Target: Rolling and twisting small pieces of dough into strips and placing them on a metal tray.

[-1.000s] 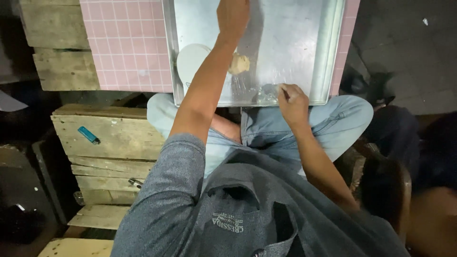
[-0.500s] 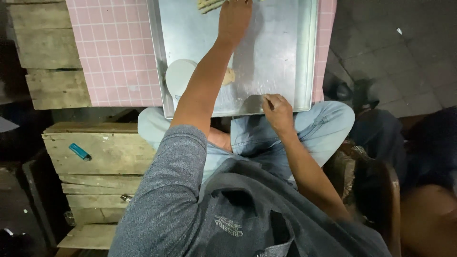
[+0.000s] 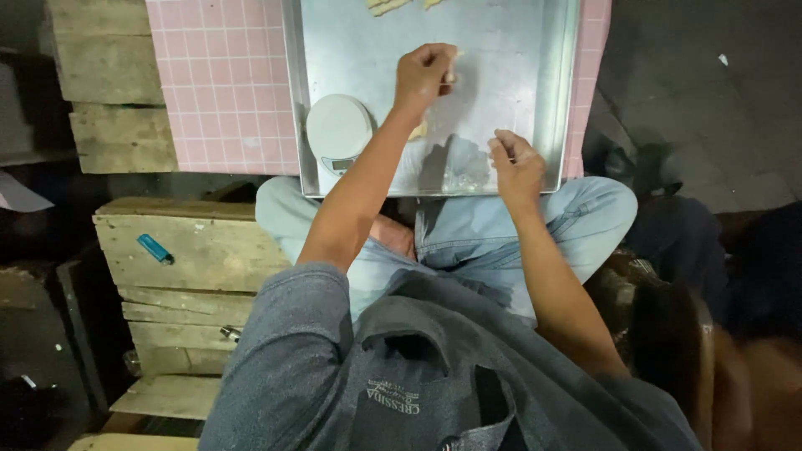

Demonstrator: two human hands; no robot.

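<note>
One small dough piece (image 3: pixel 452 77) looks soft; your left hand (image 3: pixel 423 73) pinches it gently, right hand (image 3: pixel 516 163) closed on the tray (image 3: pixel 535 92).

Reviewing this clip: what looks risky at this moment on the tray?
The metal tray juts past the pink tiled table over the lap; the right hand pressing its near edge might tip it. The left hand holds a small pale piece in a light fingertip grip; it may drop. The left forearm crosses close to the white scale and might nudge it.
</note>
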